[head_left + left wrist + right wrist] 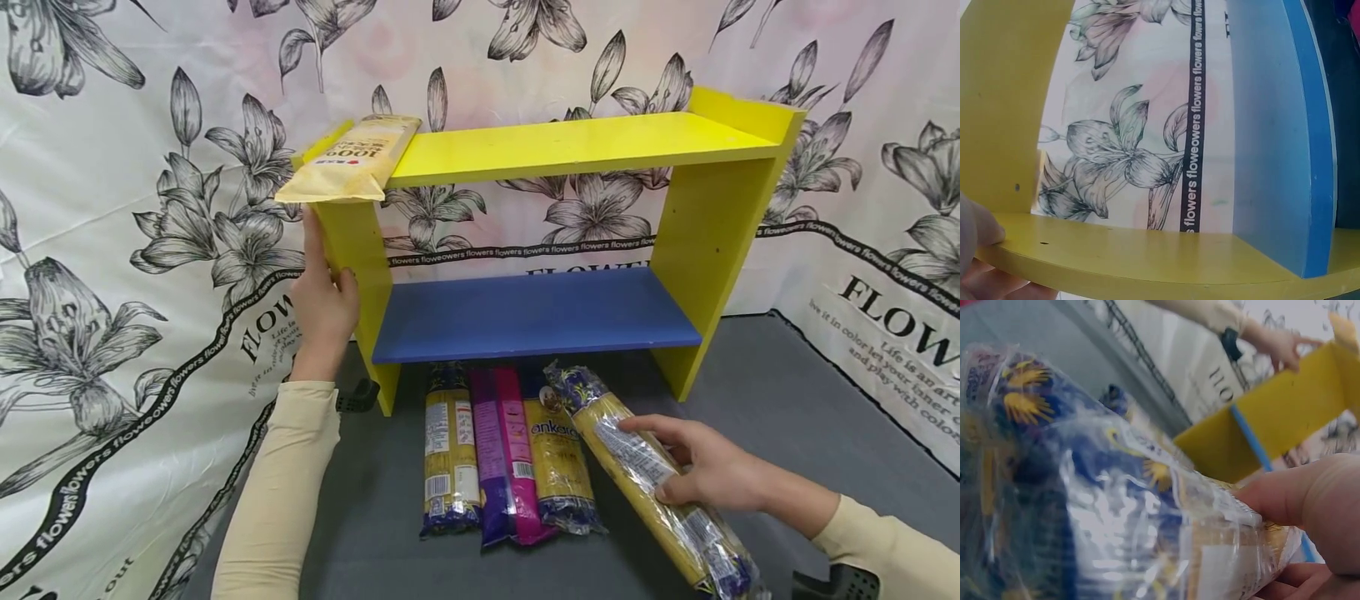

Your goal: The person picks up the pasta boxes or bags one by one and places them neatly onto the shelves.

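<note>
My right hand (712, 467) grips a clear-wrapped pack of spaghetti (637, 458) with blue ends, thumb on the near side. The pack slants in front of the shelf's right half, and its crinkled wrapper fills much of the right wrist view. At the shelf's left side, my left hand (326, 304) holds the yellow side panel (352, 267). In the left wrist view its thumb (985, 226) lies over the panel's edge, with the other fingers on the outer face. Just above this hand, a cream-coloured packet (352, 162) lies on the yellow top board (562, 150) and overhangs its front.
Below the blue shelf board (525, 317) lie a spaghetti pack (450, 458), a pink and purple packet (506, 458) and another spaghetti pack (558, 458), side by side on the dark grey surface (375, 533). A flower-printed cloth (150, 333) hangs behind.
</note>
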`<state>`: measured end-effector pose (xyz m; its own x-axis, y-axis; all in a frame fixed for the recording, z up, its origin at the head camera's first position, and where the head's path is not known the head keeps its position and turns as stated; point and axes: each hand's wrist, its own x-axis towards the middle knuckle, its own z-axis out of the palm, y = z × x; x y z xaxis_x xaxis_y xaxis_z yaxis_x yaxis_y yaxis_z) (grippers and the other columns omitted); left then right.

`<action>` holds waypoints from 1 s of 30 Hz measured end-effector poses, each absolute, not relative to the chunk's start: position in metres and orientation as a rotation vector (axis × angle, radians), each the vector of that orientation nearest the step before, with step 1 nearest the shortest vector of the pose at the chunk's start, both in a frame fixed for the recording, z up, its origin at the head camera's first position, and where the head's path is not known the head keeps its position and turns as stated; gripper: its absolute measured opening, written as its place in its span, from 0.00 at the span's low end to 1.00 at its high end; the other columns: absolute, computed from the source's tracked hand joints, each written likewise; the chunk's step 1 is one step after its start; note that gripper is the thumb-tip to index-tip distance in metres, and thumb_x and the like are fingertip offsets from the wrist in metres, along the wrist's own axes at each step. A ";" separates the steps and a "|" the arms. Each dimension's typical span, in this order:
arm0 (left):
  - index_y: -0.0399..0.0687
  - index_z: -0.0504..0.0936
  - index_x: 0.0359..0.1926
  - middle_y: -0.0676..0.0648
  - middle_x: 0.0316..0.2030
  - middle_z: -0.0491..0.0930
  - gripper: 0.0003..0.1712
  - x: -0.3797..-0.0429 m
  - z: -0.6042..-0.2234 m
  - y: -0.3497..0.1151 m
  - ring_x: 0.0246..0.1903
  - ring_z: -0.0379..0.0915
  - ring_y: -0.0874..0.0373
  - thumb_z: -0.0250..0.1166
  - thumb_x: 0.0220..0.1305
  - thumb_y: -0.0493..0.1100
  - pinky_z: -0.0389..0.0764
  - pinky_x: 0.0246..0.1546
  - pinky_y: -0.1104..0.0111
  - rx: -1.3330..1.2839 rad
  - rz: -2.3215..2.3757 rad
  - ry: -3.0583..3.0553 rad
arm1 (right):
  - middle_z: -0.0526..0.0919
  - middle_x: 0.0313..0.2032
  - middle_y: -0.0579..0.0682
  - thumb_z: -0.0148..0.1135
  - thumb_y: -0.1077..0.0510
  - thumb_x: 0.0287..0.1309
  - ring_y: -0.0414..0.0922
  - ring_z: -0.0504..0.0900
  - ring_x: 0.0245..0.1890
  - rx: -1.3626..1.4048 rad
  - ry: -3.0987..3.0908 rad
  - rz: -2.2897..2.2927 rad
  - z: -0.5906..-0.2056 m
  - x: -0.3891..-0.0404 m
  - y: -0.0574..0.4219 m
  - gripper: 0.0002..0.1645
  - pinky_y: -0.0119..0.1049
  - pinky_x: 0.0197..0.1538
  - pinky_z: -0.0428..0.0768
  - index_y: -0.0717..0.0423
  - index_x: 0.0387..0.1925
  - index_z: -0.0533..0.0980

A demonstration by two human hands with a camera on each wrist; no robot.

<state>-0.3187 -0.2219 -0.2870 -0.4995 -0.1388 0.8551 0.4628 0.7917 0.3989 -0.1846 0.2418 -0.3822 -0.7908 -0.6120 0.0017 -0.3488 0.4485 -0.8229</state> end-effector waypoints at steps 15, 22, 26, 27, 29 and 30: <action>0.50 0.48 0.81 0.30 0.18 0.71 0.45 -0.323 -0.290 -0.225 0.14 0.61 0.43 0.53 0.66 0.29 0.59 0.20 0.60 -0.257 -0.728 -1.947 | 0.62 0.74 0.67 0.71 0.65 0.56 0.21 0.72 0.40 -1.028 2.375 -1.344 -0.300 -0.188 0.218 0.47 0.29 0.35 0.74 0.54 0.75 0.64; 0.57 0.46 0.82 0.31 0.17 0.70 0.48 -0.323 -0.291 -0.225 0.13 0.57 0.45 0.52 0.66 0.29 0.57 0.20 0.59 -0.280 -0.712 -1.928 | 0.82 0.47 0.55 0.71 0.67 0.56 0.25 0.79 0.45 -1.104 2.449 -1.313 -0.253 -0.193 0.208 0.45 0.17 0.44 0.74 0.54 0.75 0.66; 0.54 0.47 0.82 0.31 0.17 0.70 0.47 -0.322 -0.290 -0.224 0.13 0.57 0.45 0.52 0.66 0.29 0.56 0.20 0.59 -0.273 -0.716 -1.930 | 0.56 0.21 0.51 0.70 0.70 0.55 0.44 0.57 0.18 -1.193 2.548 -1.255 -0.222 -0.196 0.198 0.46 0.37 0.23 0.64 0.56 0.75 0.65; 0.53 0.48 0.82 0.31 0.17 0.70 0.47 -0.321 -0.290 -0.224 0.13 0.57 0.45 0.52 0.65 0.29 0.56 0.20 0.59 -0.272 -0.716 -1.930 | 0.56 0.21 0.50 0.70 0.70 0.55 0.45 0.58 0.18 -1.197 2.577 -1.243 -0.215 -0.197 0.196 0.46 0.37 0.23 0.64 0.55 0.75 0.66; 0.49 0.49 0.81 0.31 0.17 0.70 0.45 -0.321 -0.289 -0.224 0.13 0.57 0.45 0.52 0.65 0.29 0.56 0.20 0.59 -0.271 -0.721 -1.937 | 0.71 0.25 0.49 0.69 0.71 0.55 0.41 0.69 0.21 -1.193 2.590 -1.253 -0.203 -0.200 0.195 0.47 0.33 0.25 0.73 0.56 0.75 0.64; 0.48 0.49 0.81 0.31 0.17 0.70 0.45 -0.320 -0.289 -0.223 0.13 0.57 0.45 0.53 0.65 0.29 0.56 0.20 0.59 -0.274 -0.722 -1.940 | 0.78 0.30 0.50 0.69 0.71 0.55 0.40 0.74 0.24 -1.171 2.607 -1.251 -0.196 -0.202 0.193 0.47 0.33 0.27 0.77 0.55 0.76 0.64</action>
<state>-0.3204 -0.2231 -0.2890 -0.4689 -0.1180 0.8753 0.4830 0.7954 0.3660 -0.2019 0.1932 -0.1963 -0.7179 -0.6362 0.2828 -0.6185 0.3963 -0.6785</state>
